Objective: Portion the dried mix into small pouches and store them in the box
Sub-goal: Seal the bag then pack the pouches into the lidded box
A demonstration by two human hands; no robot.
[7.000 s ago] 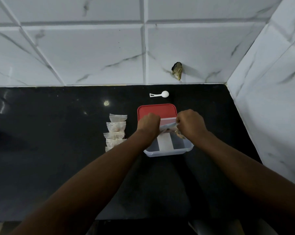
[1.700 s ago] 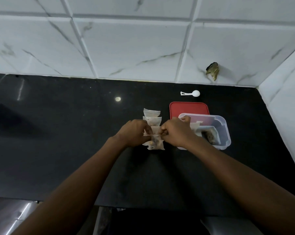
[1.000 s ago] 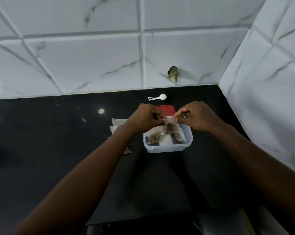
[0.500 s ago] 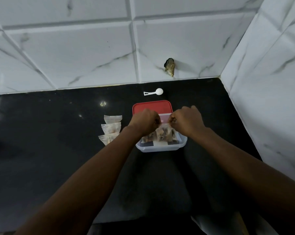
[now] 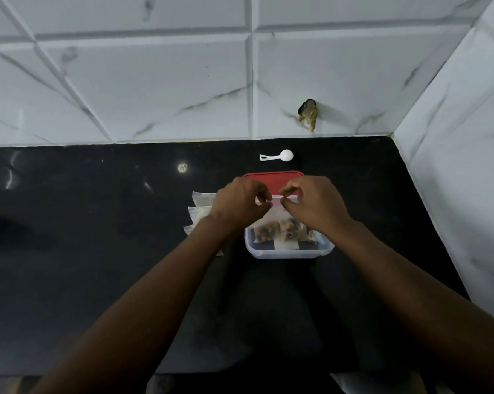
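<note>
Midway between pinching hands point(image 5: 240, 204) point(image 5: 317, 207), pouch point(image 5: 273, 223)

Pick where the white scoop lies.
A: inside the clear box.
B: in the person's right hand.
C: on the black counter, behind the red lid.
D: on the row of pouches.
C: the white scoop lies on the black counter beyond the red lid, apart from it, while the left hand and right hand pinch a pouch over the clear box.
</note>
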